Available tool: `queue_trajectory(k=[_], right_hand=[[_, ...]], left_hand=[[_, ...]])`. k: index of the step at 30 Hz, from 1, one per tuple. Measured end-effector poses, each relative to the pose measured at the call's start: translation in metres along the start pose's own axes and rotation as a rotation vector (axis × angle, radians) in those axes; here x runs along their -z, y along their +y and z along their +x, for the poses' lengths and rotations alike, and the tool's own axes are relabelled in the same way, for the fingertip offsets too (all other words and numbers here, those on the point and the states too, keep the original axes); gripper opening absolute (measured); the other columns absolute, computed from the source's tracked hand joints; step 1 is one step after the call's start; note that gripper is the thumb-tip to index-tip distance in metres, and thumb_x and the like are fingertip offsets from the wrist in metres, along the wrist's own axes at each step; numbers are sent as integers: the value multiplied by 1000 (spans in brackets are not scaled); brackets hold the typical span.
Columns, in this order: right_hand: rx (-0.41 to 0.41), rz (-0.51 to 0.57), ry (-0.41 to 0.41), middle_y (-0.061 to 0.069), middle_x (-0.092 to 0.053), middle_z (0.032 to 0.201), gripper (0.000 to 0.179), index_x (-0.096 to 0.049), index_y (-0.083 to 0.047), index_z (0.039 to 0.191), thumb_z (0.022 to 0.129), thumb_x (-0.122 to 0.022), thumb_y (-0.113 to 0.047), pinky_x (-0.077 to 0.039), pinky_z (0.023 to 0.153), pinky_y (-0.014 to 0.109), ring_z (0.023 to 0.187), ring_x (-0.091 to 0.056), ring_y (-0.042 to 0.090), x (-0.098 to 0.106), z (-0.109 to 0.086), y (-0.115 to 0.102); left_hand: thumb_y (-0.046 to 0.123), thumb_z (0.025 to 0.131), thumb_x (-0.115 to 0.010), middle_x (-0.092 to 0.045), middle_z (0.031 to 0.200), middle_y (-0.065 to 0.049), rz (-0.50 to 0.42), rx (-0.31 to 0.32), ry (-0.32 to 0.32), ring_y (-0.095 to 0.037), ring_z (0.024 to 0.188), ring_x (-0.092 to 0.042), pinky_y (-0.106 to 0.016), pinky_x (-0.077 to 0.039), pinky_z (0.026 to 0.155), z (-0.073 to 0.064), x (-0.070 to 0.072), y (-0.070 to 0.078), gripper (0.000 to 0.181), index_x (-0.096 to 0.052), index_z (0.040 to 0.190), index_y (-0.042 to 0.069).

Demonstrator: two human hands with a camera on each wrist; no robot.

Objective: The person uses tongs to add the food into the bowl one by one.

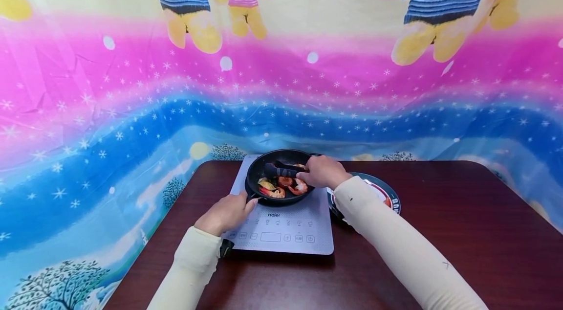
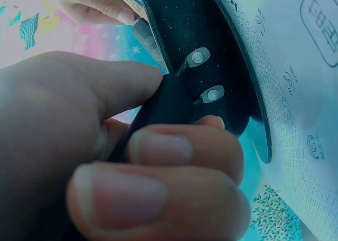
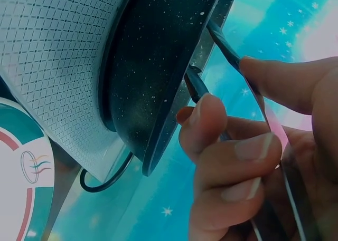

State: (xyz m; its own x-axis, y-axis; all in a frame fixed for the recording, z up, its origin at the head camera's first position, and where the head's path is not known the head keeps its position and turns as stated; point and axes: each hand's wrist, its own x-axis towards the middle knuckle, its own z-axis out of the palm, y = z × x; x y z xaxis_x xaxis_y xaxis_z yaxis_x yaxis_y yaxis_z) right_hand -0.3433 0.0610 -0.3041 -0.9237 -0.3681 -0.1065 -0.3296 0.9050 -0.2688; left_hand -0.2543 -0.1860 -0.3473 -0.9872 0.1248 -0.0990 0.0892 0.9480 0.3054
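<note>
A black speckled frying pan [image 1: 288,155] stands on a white induction cooktop [image 1: 281,246]. Its dark handle [image 2: 169,101], fixed by two rivets, is gripped by my left hand [image 1: 226,214], thumb on one side and fingers curled round the other. Cooked shrimp [image 1: 300,187] and other pieces of food lie in the pan. Over the pan's right side, my right hand [image 1: 325,171] holds metal tongs with dark ends [image 3: 224,45], one arm against the thumb and the other by the fingers. The tongs' tips [image 1: 271,170] are inside the pan; whether they pinch any food cannot be made out.
A plate with a dark green rim [image 1: 393,188] and a reddish piece on it sits right of the cooktop, partly hidden by my right sleeve. Behind the brown table [image 1: 440,212] hangs a printed cloth. A dark cord [image 3: 108,187] loops beside the cooktop.
</note>
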Motion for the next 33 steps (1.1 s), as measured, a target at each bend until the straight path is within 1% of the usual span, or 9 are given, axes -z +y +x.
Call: queue_trajectory(k=[4, 9, 13, 18, 20, 23, 25, 29, 33], right_hand=[[4, 10, 1, 3, -68, 92, 37, -74, -13, 97, 96, -56, -45, -47, 67, 38, 80, -61, 19, 0, 0, 3], [9, 28, 14, 11, -65, 118, 46, -68, -8, 120, 96, -56, -45, -50, 81, 44, 102, -62, 26, 0, -4, 7], [7, 79, 21, 13, -61, 126, 50, -63, -6, 128, 96, -56, -45, -50, 84, 46, 108, -61, 28, 2, -10, 12], [52, 132, 45, 11, -65, 117, 47, -65, -7, 124, 97, -55, -44, -51, 78, 43, 99, -63, 24, 5, -24, 24], [74, 165, 58, 8, -67, 103, 40, -68, -9, 114, 97, -54, -43, -49, 71, 40, 86, -62, 21, 6, -32, 31], [91, 236, 78, 5, -60, 79, 34, -68, -11, 95, 98, -54, -42, -44, 60, 35, 66, -53, 18, 8, -45, 43], [90, 283, 92, 5, -55, 72, 34, -65, -11, 91, 98, -53, -42, -40, 54, 34, 58, -47, 18, 9, -54, 51], [79, 345, 121, 8, -58, 77, 38, -62, -9, 105, 99, -50, -45, -43, 54, 34, 58, -50, 19, 14, -74, 66], [52, 364, 142, 11, -60, 90, 47, -55, -7, 123, 99, -50, -47, -46, 58, 35, 69, -55, 20, 22, -95, 80]], left_hand=[[39, 103, -43, -59, 123, -20, -1, -7, 2, -24, 90, -59, -42, -46, 78, 1, -1, 0, 55, -46, 138, -3], [40, 102, -43, -60, 118, -19, -5, -12, 9, -23, 85, -58, -41, -46, 75, 3, -4, -1, 55, -47, 137, -2], [41, 102, -43, -61, 119, -18, -8, -11, 11, -22, 85, -58, -42, -46, 76, 5, -5, -2, 55, -47, 137, -1], [40, 102, -43, -60, 119, -19, -13, -16, 4, -23, 84, -58, -42, -46, 75, 5, -6, -2, 55, -47, 137, -2], [39, 102, -44, -60, 119, -19, -14, -19, 1, -23, 83, -57, -42, -46, 74, 5, -6, -2, 54, -46, 137, -2], [40, 102, -44, -60, 118, -19, -17, -19, -5, -22, 81, -57, -41, -46, 72, 5, -5, -2, 55, -45, 138, -2], [40, 102, -43, -60, 117, -19, -16, -14, -4, -22, 79, -56, -40, -46, 71, 4, -4, -2, 55, -46, 137, -2], [40, 102, -44, -61, 110, -18, -13, -10, -3, -21, 74, -56, -40, -46, 68, 3, -1, -3, 53, -47, 136, -2], [40, 102, -43, -61, 107, -18, -8, -14, -5, -20, 72, -55, -39, -46, 67, 3, 0, -3, 54, -47, 136, -2]])
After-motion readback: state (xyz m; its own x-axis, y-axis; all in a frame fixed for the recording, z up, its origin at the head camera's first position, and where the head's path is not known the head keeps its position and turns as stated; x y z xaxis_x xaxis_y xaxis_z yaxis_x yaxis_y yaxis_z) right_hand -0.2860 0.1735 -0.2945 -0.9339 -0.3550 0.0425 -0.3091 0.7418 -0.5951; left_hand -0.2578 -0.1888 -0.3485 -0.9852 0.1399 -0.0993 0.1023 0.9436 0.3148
